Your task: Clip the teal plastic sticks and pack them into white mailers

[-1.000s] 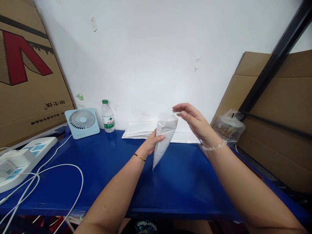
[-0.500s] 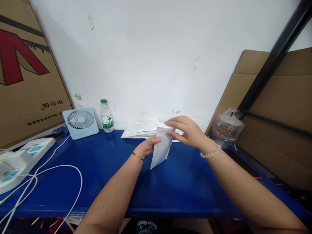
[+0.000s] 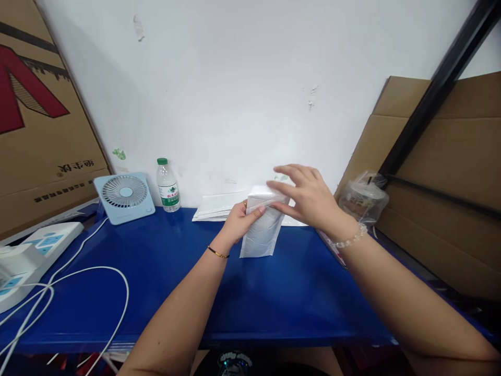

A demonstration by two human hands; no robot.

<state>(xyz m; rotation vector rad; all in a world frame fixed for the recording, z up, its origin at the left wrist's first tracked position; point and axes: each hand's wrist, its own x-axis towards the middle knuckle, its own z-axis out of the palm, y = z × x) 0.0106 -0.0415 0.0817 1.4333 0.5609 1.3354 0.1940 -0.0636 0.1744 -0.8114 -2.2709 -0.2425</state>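
A white bubble mailer [image 3: 261,235] is held upright over the blue table, its broad face toward me. My left hand [image 3: 245,219] is closed on its left side, thumb across the front and the other fingers mostly hidden behind. My right hand [image 3: 307,196] is at the mailer's upper right, fingers apart and raised, the thumb at the front near the top edge. Whether that thumb presses on it I cannot tell. Behind the mailer, against the wall, lies a stack of white mailers [image 3: 213,206], partly covered by my hands.
On the left stand a light blue fan [image 3: 125,196], a water bottle [image 3: 168,188] and a power strip [image 3: 43,250] with white cables [image 3: 121,277]. At right, a bagged drink cup [image 3: 364,198] stands by cardboard [image 3: 442,209]. A dark flat object [image 3: 332,248] lies beneath my right wrist.
The mailer has turned to face me more squarely. My left thumb has moved further across its front. My right fingers have lifted and spread from its top edge.
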